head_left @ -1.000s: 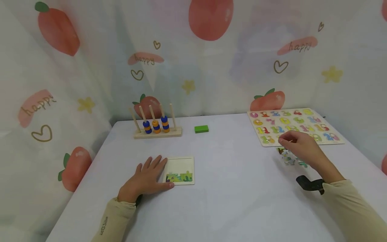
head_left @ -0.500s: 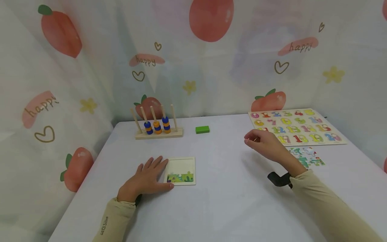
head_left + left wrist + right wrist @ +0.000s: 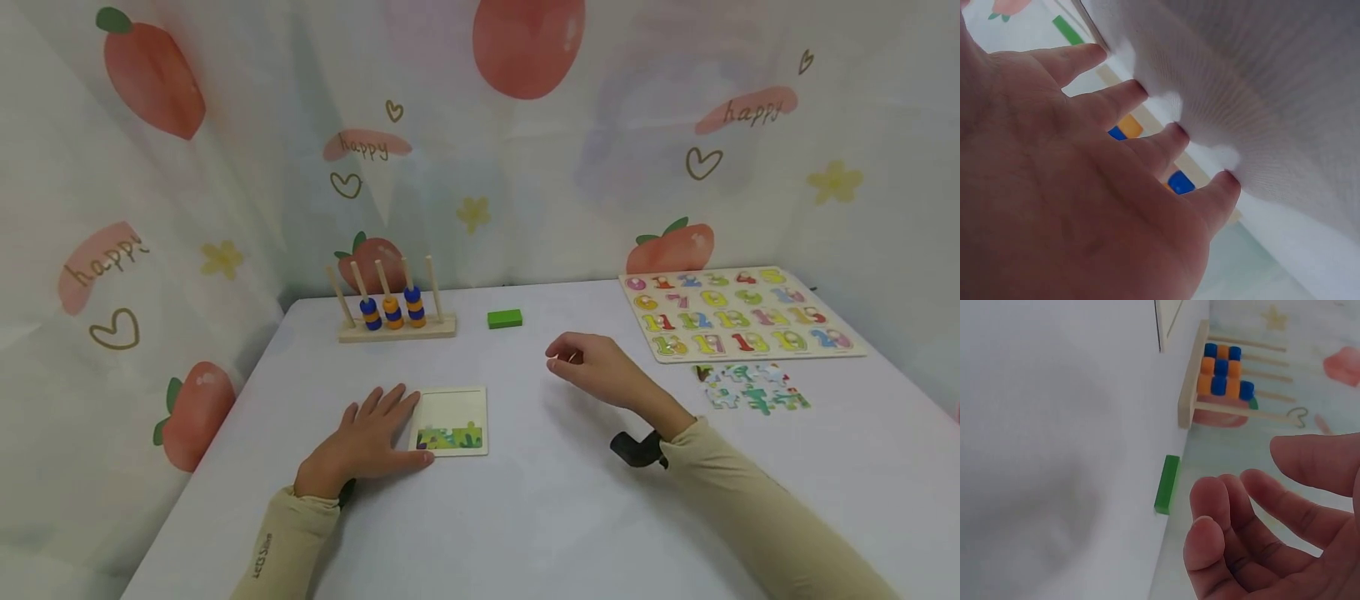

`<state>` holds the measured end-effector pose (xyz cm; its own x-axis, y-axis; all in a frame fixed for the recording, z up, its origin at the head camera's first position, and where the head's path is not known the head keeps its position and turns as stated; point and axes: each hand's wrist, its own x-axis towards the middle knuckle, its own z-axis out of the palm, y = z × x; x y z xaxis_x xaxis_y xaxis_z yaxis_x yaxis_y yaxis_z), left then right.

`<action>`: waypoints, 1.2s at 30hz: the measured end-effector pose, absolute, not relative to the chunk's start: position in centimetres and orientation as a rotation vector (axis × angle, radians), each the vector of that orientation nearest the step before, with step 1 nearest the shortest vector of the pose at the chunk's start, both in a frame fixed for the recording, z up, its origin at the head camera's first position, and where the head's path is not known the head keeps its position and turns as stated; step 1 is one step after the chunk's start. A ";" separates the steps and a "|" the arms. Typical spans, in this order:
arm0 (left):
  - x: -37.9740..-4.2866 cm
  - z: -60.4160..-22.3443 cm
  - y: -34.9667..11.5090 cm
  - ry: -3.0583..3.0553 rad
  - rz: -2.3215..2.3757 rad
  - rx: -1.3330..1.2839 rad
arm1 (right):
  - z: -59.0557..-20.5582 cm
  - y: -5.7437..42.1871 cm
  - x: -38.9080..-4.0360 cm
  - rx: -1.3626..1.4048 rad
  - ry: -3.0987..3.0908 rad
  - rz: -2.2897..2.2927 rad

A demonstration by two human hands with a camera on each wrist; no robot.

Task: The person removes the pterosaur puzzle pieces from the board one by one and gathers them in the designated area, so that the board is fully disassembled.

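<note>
A small pale puzzle frame lies flat on the table, with green picture pieces along its near edge. My left hand is spread at the frame's left side, thumb at its near left corner. In the left wrist view its straight fingertips rest on the white cloth. My right hand is above the table to the right of the frame. Its fingers are curled, with thumb and index tips close together in the right wrist view. I cannot tell whether a piece is hidden between them.
Loose puzzle pieces lie at the right, before a number board. Toward the back stand a peg rack with blue and orange beads and a green block. A printed curtain hangs behind.
My right hand has moved left from over the loose pieces toward the puzzle frame, uncovering those pieces. My left hand has stayed at the frame.
</note>
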<state>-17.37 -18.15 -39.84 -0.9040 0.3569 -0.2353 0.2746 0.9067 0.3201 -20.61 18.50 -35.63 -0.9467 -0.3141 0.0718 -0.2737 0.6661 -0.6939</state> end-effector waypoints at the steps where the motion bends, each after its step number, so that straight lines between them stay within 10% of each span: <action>1: -17.4 -39.8 -18.1 2.780 0.405 0.470 | -35.7 18.1 -20.6 -0.504 2.809 -1.161; 36: -17.7 -40.1 -18.4 2.788 0.389 0.498 | -38.6 5.7 -20.9 -0.983 2.447 -1.145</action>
